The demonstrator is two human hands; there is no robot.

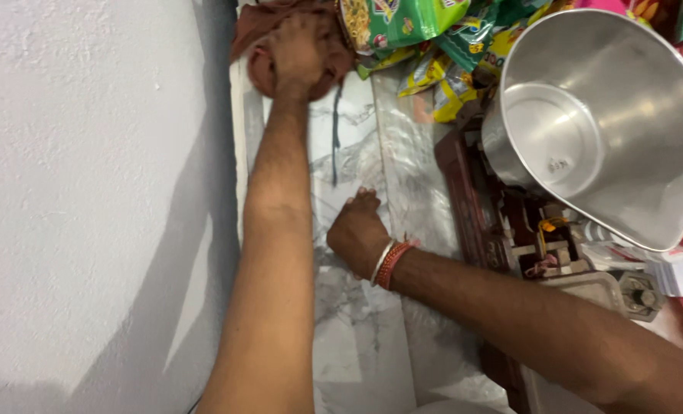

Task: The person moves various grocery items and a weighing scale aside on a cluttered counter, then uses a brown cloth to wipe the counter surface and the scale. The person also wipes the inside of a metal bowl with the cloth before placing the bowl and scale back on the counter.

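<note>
My left hand (299, 54) is pressed flat on a brown cloth (258, 31). The cloth is soft and all scrunched up. It lies on the white marble shelf (357, 337), far up by the white wall, just beside the snack packets. My right hand (359, 234) rests on the marble lower down, fingers curled.
</note>
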